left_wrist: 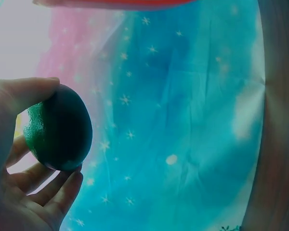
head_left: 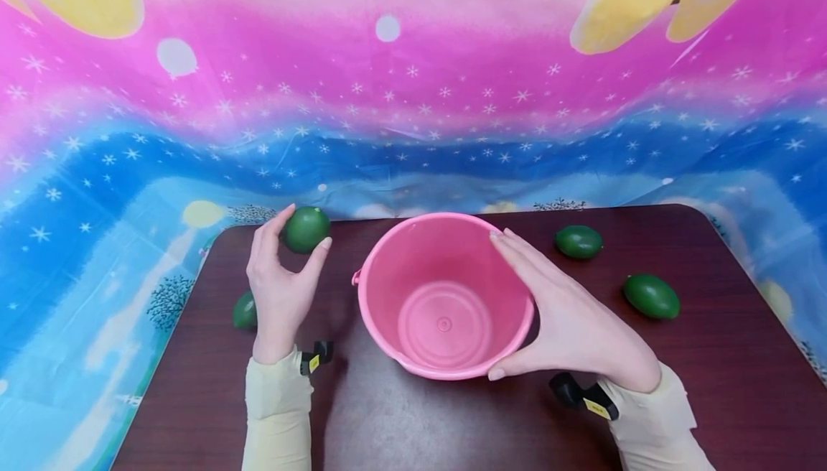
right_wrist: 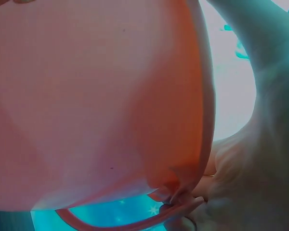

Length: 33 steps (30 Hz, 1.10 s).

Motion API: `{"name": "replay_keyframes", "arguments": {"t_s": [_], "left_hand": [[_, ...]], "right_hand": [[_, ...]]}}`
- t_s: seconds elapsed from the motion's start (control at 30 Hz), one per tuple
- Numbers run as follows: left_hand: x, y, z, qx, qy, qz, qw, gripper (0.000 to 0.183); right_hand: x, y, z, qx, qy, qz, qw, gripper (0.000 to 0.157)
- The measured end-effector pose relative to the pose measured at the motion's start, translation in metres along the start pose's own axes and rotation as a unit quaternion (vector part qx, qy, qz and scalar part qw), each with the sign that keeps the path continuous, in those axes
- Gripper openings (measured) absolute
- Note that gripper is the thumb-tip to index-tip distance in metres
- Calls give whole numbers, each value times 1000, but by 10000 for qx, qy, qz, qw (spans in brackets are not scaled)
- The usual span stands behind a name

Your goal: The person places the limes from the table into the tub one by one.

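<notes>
A green lime (head_left: 306,230) is pinched between the thumb and fingers of my left hand (head_left: 282,291), raised to the left of a pink bucket (head_left: 413,263). The left wrist view shows the lime (left_wrist: 62,130) held at the fingertips. My right hand (head_left: 568,313) grips the bucket's right side, thumb at the near rim and fingers at the far right rim. In the right wrist view, the bucket's wall (right_wrist: 86,106) fills most of the picture, and some fingers are beside the handle's (right_wrist: 130,224) attachment. The bucket's inside bottom is visible, with nothing in it.
Two more limes lie on the dark table (head_left: 452,428) right of the bucket, one farther back (head_left: 578,242) and one nearer (head_left: 651,296). Another lime (head_left: 245,311) is partly hidden behind the left hand. A patterned cloth (head_left: 413,112) hangs around the table's far and side edges.
</notes>
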<state>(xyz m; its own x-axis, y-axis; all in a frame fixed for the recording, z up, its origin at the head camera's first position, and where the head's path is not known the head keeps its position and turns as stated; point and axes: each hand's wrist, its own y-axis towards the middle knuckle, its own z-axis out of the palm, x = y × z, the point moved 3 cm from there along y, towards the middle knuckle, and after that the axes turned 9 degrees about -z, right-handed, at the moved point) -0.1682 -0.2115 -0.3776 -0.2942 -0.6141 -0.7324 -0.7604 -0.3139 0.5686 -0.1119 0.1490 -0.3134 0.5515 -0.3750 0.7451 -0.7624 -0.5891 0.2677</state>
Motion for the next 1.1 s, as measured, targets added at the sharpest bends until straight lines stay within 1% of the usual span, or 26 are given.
{"name": "replay_keyframes", "arguments": {"t_s": [0.07, 0.2, 0.33, 0.43, 0.63, 0.7, 0.8, 0.93, 1.03, 1.1], "left_hand": [[-3, -1, 0, 38, -21, 70, 10000, 66], [-9, -3, 0, 124, -132, 155, 9997, 66], [-16, -4, -2, 164, -224, 202, 9994, 67], [-26, -5, -4, 113, -304, 254, 9992, 67], [-59, -8, -10, 39, -502, 366, 9981, 62], [-66, -8, -12, 53, -518, 390, 9979, 61], [-70, -8, -13, 42, -565, 369, 9977, 60], [-70, -8, -13, 28, -594, 378, 9975, 60], [-69, -8, -13, 30, -633, 400, 9972, 60], [-69, -7, -13, 31, -657, 411, 9970, 60]], "right_hand": [[-9, -2, 1, 14, -261, -104, 9996, 131], [-28, -8, 5, 26, -853, -110, 9963, 133], [-38, -10, 7, 56, -1131, -62, 9936, 134], [-40, -10, 7, 66, -1176, -88, 9930, 135], [-39, -9, 7, 69, -1111, -90, 9937, 134], [-39, -9, 7, 88, -1150, -55, 9933, 134], [-40, -8, 7, 119, -1229, 24, 9923, 133], [-38, -8, 8, 74, -1118, 103, 9937, 130], [-34, -6, 9, -19, -890, -43, 9960, 127], [-31, -5, 10, -83, -839, -223, 9962, 126]]}}
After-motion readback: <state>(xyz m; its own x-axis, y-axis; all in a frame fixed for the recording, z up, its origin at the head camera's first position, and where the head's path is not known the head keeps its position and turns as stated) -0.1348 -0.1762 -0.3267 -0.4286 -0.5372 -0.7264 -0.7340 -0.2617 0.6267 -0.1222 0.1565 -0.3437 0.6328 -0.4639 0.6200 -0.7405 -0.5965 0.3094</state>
